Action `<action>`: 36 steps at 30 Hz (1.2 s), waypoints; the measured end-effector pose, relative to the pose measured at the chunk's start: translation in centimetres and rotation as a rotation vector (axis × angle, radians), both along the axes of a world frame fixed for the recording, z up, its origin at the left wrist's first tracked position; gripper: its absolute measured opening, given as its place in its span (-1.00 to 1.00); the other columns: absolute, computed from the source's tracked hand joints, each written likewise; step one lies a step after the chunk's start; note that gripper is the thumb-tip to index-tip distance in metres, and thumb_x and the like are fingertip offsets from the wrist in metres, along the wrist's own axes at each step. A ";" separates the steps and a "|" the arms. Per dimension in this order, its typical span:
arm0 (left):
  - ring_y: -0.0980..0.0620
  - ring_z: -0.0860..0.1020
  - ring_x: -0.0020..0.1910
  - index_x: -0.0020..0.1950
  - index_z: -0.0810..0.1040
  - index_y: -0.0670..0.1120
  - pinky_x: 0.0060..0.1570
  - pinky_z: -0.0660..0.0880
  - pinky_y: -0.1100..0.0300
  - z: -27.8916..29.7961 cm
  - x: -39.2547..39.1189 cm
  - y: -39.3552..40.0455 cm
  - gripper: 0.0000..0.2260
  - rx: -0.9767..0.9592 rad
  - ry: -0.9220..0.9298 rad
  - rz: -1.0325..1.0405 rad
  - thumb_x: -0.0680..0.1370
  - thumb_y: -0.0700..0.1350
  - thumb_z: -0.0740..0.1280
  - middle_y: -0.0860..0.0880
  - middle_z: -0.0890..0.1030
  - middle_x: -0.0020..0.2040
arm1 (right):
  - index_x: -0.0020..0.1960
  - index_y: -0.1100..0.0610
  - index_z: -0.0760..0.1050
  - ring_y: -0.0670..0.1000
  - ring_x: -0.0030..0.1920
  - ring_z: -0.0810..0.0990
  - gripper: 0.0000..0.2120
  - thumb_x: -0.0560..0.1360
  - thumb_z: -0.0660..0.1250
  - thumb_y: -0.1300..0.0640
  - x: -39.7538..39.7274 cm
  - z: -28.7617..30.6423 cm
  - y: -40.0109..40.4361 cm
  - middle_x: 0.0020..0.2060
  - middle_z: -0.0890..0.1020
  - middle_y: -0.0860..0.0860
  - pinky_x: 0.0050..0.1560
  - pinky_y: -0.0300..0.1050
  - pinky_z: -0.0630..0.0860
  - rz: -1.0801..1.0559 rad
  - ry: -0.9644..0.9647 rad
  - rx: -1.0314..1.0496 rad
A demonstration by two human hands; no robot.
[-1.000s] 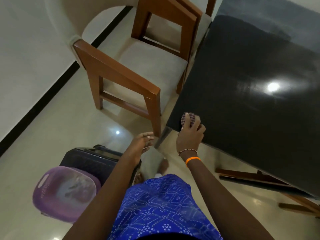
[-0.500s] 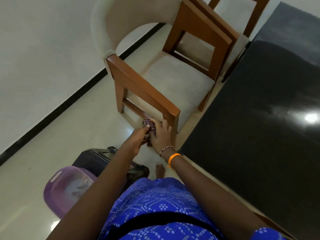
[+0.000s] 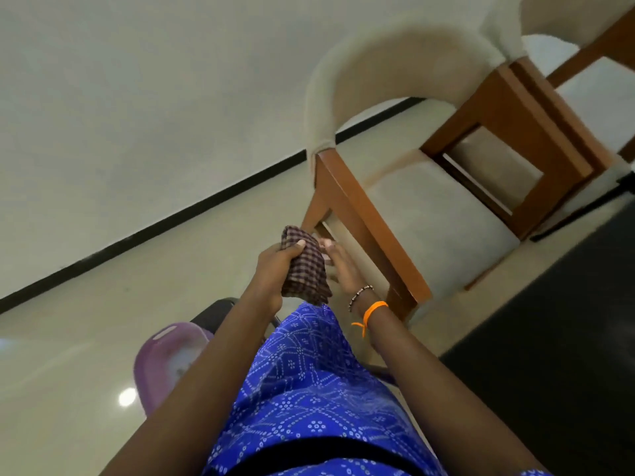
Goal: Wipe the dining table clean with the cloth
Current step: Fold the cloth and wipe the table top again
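Note:
A checked brown cloth (image 3: 305, 269) hangs bunched in front of me, off the table. My left hand (image 3: 275, 269) grips its top, thumb over the fabric. Just to its right is my right hand (image 3: 340, 266), fingers spread and apart from the cloth or barely touching its edge; I cannot tell which. Its wrist wears a bead bracelet and an orange band. The black dining table (image 3: 563, 331) shows only at the right edge, away from both hands.
A wooden chair (image 3: 371, 221) with a cream seat and curved back stands just beyond my hands, a second chair behind it. A purple basket (image 3: 165, 359) and a dark case (image 3: 220, 310) sit on the glossy floor at lower left. A wall with black skirting runs along the left.
The cloth left the table corner in my right hand, met my left hand by the chair, and is now held by my left hand. The view has swung left, away from the table.

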State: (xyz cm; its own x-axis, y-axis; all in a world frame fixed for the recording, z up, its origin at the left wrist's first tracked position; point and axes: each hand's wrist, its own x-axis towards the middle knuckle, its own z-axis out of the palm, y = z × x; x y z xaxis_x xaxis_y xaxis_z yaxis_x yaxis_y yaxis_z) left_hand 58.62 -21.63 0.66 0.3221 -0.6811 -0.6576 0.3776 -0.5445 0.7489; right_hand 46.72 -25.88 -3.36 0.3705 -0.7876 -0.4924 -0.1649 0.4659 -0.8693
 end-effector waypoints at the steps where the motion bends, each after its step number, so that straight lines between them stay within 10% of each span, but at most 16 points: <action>1: -0.14 0.64 -0.05 0.06 0.57 -0.13 -0.05 0.58 -0.01 0.3 0.7 -0.5 -0.80 -0.005 -0.006 0.022 0.49 -0.08 0.35 -0.17 0.67 -0.02 | 0.40 0.13 0.32 0.09 0.28 0.42 -0.54 0.61 0.03 -0.10 0.8 -0.4 -0.8 0.36 0.41 0.14 0.27 0.03 0.39 0.013 -0.040 0.096; 9: -0.12 0.60 -0.01 0.16 0.52 -0.16 -0.02 0.55 0.02 0.0 7.6 -7.4 -0.74 -0.036 0.125 0.185 0.53 -0.07 0.29 -0.17 0.63 0.03 | 0.18 0.23 0.49 0.13 0.03 0.60 -0.57 0.59 0.09 -0.07 8.1 -1.3 -7.9 -0.01 0.65 0.18 -0.01 -0.02 0.60 -0.110 -0.609 0.623; 23: -0.12 0.57 0.13 0.29 0.43 -0.09 0.00 0.56 -0.02 0.4 32.1 -33.7 -0.63 -0.065 0.177 -0.169 0.49 -0.17 0.35 -0.14 0.59 0.16 | 0.25 0.36 0.42 0.14 -0.12 0.60 -0.68 0.52 0.27 0.28 30.4 1.3 -33.5 -0.05 0.60 0.22 -0.14 0.00 0.60 -0.357 -0.292 0.179; 36: -0.08 0.58 0.07 0.30 0.41 -0.12 -0.10 0.57 0.11 2.0 33.5 -53.0 -0.58 -0.166 -0.003 -0.401 0.45 -0.31 0.36 -0.13 0.59 0.13 | 0.05 0.27 0.51 0.22 0.05 0.61 -0.74 0.40 0.44 0.25 31.7 4.0 -50.0 0.07 0.61 0.26 0.05 0.04 0.58 -0.581 -0.038 -0.027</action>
State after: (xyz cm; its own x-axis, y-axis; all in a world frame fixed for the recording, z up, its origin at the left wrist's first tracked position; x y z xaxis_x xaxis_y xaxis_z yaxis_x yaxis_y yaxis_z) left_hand 92.09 -74.67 2.61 0.0123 -0.8493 -0.5278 0.1583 -0.5195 0.8397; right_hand 78.41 -75.91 0.64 -0.1095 -0.8790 -0.4641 0.1426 0.4482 -0.8825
